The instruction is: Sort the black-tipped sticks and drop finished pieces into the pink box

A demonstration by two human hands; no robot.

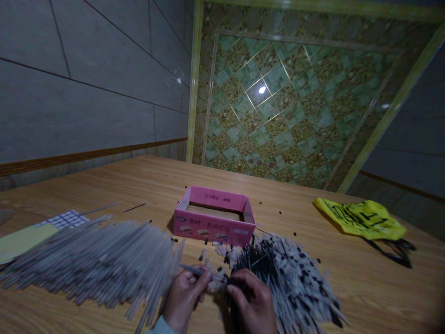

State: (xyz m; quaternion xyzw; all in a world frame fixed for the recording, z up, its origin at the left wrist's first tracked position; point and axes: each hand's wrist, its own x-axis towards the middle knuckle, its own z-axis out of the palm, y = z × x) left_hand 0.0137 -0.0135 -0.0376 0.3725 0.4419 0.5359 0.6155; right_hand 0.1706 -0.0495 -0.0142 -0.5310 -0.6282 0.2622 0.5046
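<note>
My left hand (184, 294) is pinched on a thin clear pen tube (194, 270) that points left and up. My right hand (251, 299) is closed on a small part at the tube's tip, right against my left fingers; what it holds is too small to name. Left of my hands lies a wide heap of clear pen tubes (93, 262). Under and right of my right hand lies a heap of dark refills and small pen parts (295, 278). Both hands rest low on the wooden table (365, 287).
An open pink cardboard box (215, 227) stands just beyond my hands. A yellow bag with black handles (361, 218) lies at the right. Yellow paper and a sheet of small stickers (66, 219) lie at far left. Small black bits are scattered near the box.
</note>
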